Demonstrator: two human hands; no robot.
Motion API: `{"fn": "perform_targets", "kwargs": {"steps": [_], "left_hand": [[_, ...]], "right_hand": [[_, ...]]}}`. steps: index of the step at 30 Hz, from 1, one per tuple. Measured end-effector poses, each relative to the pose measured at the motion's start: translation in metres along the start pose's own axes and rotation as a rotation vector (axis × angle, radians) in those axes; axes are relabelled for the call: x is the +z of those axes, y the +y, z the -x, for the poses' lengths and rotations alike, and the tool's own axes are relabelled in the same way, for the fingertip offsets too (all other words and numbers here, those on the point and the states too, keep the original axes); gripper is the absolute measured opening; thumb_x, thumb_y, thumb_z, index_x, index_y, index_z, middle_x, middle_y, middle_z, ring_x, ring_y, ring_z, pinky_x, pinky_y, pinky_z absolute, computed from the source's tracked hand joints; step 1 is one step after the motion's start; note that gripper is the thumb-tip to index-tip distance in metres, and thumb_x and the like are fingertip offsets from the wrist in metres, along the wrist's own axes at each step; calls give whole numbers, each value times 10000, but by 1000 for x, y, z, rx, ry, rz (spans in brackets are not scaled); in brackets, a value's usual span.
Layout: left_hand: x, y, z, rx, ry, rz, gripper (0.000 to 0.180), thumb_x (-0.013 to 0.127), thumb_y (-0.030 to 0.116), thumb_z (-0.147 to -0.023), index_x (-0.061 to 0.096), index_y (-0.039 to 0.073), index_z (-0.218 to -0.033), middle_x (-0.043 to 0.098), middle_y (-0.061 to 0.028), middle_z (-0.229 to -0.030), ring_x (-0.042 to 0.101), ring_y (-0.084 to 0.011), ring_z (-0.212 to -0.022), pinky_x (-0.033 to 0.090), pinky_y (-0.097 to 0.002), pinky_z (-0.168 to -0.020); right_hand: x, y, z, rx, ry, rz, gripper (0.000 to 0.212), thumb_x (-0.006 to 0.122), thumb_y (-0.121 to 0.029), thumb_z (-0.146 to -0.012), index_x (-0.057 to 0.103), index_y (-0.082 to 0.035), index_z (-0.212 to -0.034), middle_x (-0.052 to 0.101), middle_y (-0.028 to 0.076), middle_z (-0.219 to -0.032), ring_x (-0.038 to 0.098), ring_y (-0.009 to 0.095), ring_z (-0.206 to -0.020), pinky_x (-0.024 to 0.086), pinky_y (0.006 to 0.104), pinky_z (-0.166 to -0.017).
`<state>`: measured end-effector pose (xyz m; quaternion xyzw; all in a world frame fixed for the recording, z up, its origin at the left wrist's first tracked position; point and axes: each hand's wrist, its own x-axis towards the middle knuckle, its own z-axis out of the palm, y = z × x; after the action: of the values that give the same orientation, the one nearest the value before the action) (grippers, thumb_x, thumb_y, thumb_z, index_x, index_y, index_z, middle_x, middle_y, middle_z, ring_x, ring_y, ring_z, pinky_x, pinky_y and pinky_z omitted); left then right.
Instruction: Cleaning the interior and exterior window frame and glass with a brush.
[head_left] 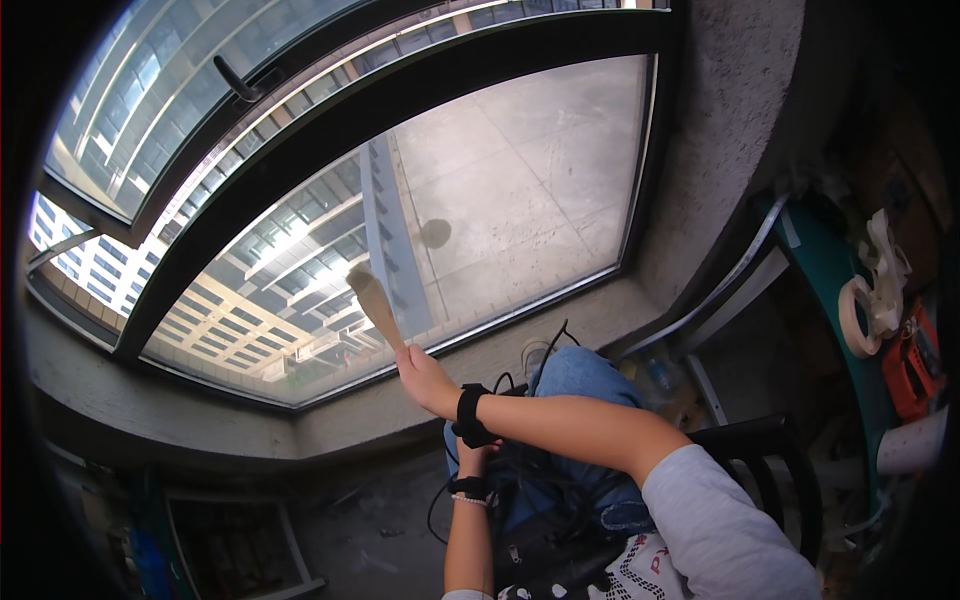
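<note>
My right hand (425,382) is closed around the narrow end of a flat, pale wooden brush (376,308), held up in front of the window glass. Its wider end has a greyish tip and points up and to the left. Whether that tip touches the pane (520,190) I cannot tell. Low in my lap, my left hand (476,456) lies behind my right wrist, which hides most of its fingers. Black straps circle both wrists, and a beaded bracelet sits on the left one.
Above the fixed pane, a hinged window sash (150,120) with a black handle stands open outward. A concrete sill (370,425) runs below. Black cables (540,470) cross my lap. On the right, a green surface (815,250) bears tape rolls (858,315) and a red-orange object (908,365).
</note>
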<state>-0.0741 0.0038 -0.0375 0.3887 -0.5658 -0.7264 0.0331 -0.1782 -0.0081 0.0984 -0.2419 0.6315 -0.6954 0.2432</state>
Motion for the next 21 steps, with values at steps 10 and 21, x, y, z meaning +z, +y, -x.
{"fn": "perform_targets", "kwargs": {"steps": [10, 21], "left_hand": [[-5, -1, 4, 90, -69, -124, 165, 526, 171, -748, 537, 42, -849, 555, -47, -753, 520, -129, -603, 413, -220, -498], [-8, -11, -3, 58, -17, -96, 134, 528, 113, -752, 530, 49, -870, 545, -38, -764, 510, -124, -592, 414, -230, -493]], "right_hand": [[4, 10, 2, 78, -38, 104, 375, 282, -289, -858, 420, 57, -813, 527, 244, -715, 513, 382, -708, 379, 416, -618], [6, 22, -3, 230, 47, -133, 367, 290, -288, -860, 430, 49, -819, 509, 226, -690, 499, 365, -683, 380, 394, -613]]}}
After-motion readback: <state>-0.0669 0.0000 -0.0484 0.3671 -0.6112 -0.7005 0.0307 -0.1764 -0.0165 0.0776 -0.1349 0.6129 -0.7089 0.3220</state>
